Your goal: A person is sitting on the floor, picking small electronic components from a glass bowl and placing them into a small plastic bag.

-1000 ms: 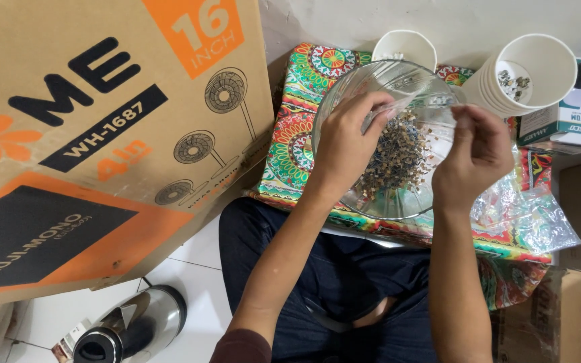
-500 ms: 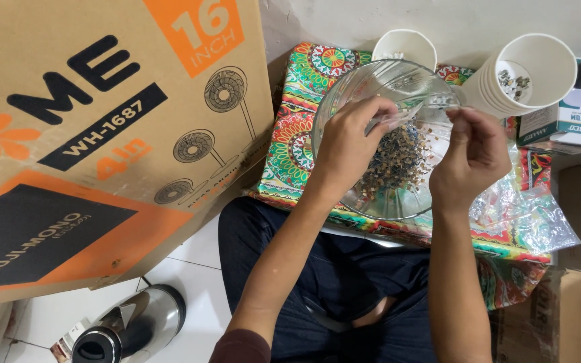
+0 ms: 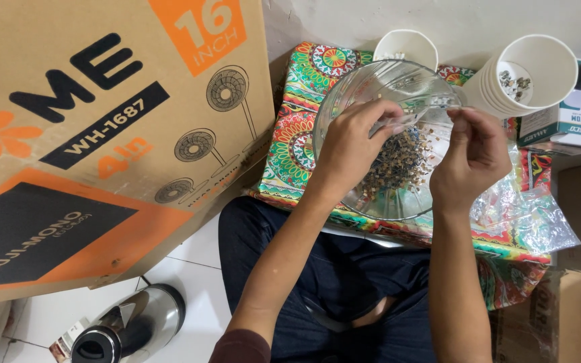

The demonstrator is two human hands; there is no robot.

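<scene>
Both hands barely moved: left hand point(image 3: 352, 144) stays inside the glass bowl point(image 3: 344, 101) over small dark pieces point(image 3: 398, 165), grip unclear; right hand point(image 3: 473, 158) pinches something tiny above the bowl, on patterned cloth point(image 3: 297, 134)

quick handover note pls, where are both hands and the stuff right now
Left hand: inside the glass bowl, fingers curled over the small pieces.
Right hand: at the bowl's right side, fingertips pinched together; what they hold is too small to tell.
White paper cup stands behind the bowl; stack of cups, lying tilted at right, holds a few pieces.
Done: a few pieces in the stack.
Left: most pieces are in the bowl.
</scene>
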